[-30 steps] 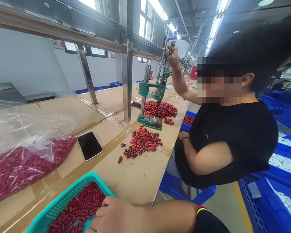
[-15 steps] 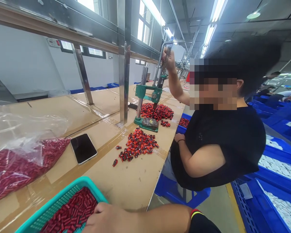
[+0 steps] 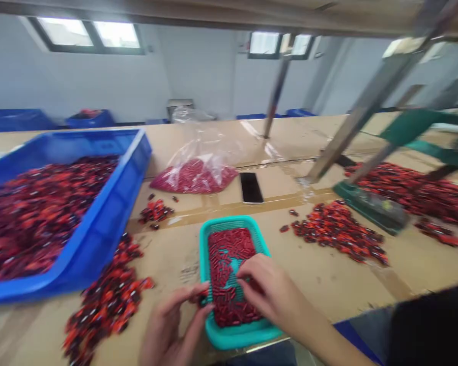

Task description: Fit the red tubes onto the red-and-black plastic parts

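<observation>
A teal mesh basket sits on the cardboard-covered table, holding a layer of small red cylindrical pieces. My right hand lies over the basket's lower right, its fingertips among those pieces. My left hand is at the basket's left rim, with thumb and fingers pinched around a small dark part. Motion blur hides exactly what each hand's fingers hold.
A blue crate heaped with red-and-black parts fills the left. Loose piles of these parts lie on the table. Behind the basket are a bagged lot of red pieces and a phone. A green press stands right.
My view has swung left, away from the co-worker at the press, to the blue crate. My left hand has come into view at the basket, and my right hand stays over it.
</observation>
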`<state>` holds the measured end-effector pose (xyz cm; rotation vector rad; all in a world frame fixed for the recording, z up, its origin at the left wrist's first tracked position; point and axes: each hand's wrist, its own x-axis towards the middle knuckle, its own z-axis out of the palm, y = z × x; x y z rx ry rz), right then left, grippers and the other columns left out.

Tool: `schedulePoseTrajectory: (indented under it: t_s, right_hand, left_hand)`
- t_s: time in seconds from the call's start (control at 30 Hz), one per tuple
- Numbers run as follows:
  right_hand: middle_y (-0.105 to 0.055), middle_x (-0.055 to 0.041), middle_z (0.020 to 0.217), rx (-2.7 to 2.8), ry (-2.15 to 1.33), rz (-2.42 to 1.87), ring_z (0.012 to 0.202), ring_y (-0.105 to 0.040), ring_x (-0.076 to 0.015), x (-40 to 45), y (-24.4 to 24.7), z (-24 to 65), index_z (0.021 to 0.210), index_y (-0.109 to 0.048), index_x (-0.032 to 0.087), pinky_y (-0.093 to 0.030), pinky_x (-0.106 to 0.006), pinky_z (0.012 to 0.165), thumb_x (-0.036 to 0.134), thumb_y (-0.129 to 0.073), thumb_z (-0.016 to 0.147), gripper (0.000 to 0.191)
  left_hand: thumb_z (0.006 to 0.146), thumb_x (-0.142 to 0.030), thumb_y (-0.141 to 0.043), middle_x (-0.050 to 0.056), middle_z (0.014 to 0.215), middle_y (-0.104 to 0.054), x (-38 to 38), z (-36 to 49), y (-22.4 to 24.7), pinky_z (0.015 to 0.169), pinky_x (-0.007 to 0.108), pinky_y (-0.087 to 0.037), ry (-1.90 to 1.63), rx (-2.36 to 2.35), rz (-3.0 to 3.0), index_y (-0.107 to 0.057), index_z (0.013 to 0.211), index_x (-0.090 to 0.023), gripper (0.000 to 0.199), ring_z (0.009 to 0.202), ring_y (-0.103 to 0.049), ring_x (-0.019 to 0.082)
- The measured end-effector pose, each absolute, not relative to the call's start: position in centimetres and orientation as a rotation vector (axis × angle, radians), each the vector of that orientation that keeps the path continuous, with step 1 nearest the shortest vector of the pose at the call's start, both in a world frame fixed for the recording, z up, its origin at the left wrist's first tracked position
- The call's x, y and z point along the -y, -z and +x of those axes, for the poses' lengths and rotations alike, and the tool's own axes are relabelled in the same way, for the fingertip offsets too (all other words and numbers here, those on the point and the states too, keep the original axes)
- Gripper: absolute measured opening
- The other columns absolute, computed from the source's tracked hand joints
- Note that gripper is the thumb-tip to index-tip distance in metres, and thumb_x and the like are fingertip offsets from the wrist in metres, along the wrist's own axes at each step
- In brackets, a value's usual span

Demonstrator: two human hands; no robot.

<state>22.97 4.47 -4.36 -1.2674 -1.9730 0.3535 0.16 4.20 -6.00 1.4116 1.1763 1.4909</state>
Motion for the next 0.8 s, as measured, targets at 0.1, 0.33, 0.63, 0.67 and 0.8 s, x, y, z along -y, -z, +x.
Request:
schedulePoseTrajectory:
  t_s: [0.1, 0.33, 0.63, 0.67, 0.8]
  right_hand:
    - [-0.069, -0.0015, 0.095, 1.822, -0.479, -1.195, 0.088, -0.068, -0.0151, -3.9, 3.9, 23.5, 0.107, -0.060, 0.021, -0.056, -0.026, 0.077, 0.014, -0.056, 0.104, 0.009]
    - [-0.069, 0.0022, 0.094, 1.740, -0.683, -1.049, 0.090, -0.067, -0.0124, -1.8, 0.3, 22.0, 0.106, -0.064, 0.026, -0.058, -0.023, 0.079, 0.025, -0.063, 0.105, 0.002]
    - [-0.067, -0.0022, 0.093, 1.882, -0.519, -0.961, 0.089, -0.062, -0.0139, -1.3, -0.5, 20.2, 0.103, -0.063, 0.018, -0.054, -0.028, 0.082, 0.012, -0.066, 0.101, 0.007]
    - [-0.066, -0.0025, 0.094, 1.892, -0.504, -0.971, 0.089, -0.062, -0.0143, -1.3, -0.5, 20.3, 0.102, -0.062, 0.018, -0.054, -0.028, 0.082, 0.012, -0.066, 0.101, 0.008]
    - [-0.066, -0.0021, 0.093, 1.868, -0.617, -1.027, 0.087, -0.062, -0.0150, -0.8, -1.1, 20.7, 0.098, -0.059, 0.020, -0.054, -0.027, 0.078, 0.019, -0.065, 0.103, 0.008]
  left_hand:
    - [0.091, -0.027, -0.084, 0.001, 0.106, -0.080, -4.1, 0.8, 4.8, 0.090, 0.021, -0.066, -1.504, -1.004, 1.553, -0.066, 0.117, -0.027, 0.031, 0.095, -0.078, 0.014]
    - [0.096, -0.008, -0.071, -0.001, 0.107, -0.078, -3.4, 1.1, 3.9, 0.094, 0.023, -0.066, -1.520, -0.869, 1.619, -0.056, 0.109, -0.026, 0.027, 0.103, -0.078, 0.013]
    - [0.094, 0.004, -0.062, 0.002, 0.107, -0.080, -3.2, 1.3, 1.6, 0.094, 0.025, -0.061, -1.538, -0.792, 2.048, -0.050, 0.089, -0.021, 0.028, 0.102, -0.076, 0.012]
    - [0.095, 0.004, -0.062, 0.003, 0.108, -0.080, -3.2, 1.0, 1.5, 0.095, 0.025, -0.060, -1.507, -0.805, 2.141, -0.050, 0.086, -0.021, 0.028, 0.102, -0.076, 0.012]
    - [0.100, -0.001, -0.056, 0.004, 0.108, -0.082, -2.5, -0.4, 2.1, 0.088, 0.026, -0.060, -1.374, -0.802, 2.490, -0.058, 0.079, -0.020, 0.029, 0.103, -0.077, 0.016]
